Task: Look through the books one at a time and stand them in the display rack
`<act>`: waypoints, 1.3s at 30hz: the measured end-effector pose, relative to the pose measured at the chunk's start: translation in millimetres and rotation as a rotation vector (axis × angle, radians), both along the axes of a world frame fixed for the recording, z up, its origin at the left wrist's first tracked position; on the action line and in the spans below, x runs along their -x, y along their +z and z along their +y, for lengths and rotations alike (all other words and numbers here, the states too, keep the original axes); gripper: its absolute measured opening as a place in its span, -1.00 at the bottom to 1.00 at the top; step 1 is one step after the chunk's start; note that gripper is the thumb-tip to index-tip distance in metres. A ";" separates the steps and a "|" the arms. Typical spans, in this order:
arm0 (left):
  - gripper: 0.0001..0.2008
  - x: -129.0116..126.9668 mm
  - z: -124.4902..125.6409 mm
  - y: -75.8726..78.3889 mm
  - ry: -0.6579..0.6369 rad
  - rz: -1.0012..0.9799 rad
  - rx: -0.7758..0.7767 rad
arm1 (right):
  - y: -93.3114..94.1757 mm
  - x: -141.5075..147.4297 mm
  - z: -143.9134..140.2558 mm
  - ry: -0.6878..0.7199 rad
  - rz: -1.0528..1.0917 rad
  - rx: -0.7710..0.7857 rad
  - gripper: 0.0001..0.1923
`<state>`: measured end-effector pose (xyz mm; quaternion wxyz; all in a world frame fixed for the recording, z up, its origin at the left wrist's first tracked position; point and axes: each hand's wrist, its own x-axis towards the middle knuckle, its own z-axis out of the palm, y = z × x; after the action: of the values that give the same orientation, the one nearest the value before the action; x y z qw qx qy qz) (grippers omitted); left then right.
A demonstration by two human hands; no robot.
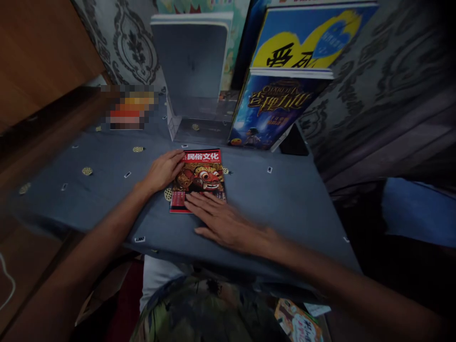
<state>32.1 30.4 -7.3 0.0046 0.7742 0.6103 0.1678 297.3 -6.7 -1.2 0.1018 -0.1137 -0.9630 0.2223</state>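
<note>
A small closed book (203, 176) with a red and black cover and a carved mask picture lies flat on the blue-grey tablecloth (285, 199). My left hand (163, 170) rests at its upper left edge, fingers stretched onto the cover's corner. Across the lower part of the cover lies my right hand (224, 223), palm down with its fingers spread out flat. Both hands touch the book, and neither grips it.
Behind the book stands a clear acrylic holder (199, 128) with a grey-blue book (190, 61). Right of it lean a dark blue book (272, 107) and a blue and yellow book (306, 40). A pixelated orange-red item (128, 111) lies back left. A dark flat object (295, 141) sits at right.
</note>
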 end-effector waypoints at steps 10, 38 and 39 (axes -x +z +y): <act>-0.66 -10.1 -5.6 7.2 0.072 0.136 -0.101 | -8.8 -18.9 23.7 -0.494 0.055 0.043 -0.40; -0.66 -78.6 -103.4 62.0 0.056 0.459 0.175 | -29.5 -4.7 39.4 -0.590 0.589 0.149 -0.55; -0.65 -77.5 -102.0 65.1 0.057 0.458 0.189 | -29.4 -5.6 39.9 -0.595 0.592 0.155 -0.55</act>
<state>109.6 -71.6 57.8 -0.0659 0.7707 0.6299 -0.0698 302.9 33.2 -30.6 0.4248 -0.3253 -0.7977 0.2782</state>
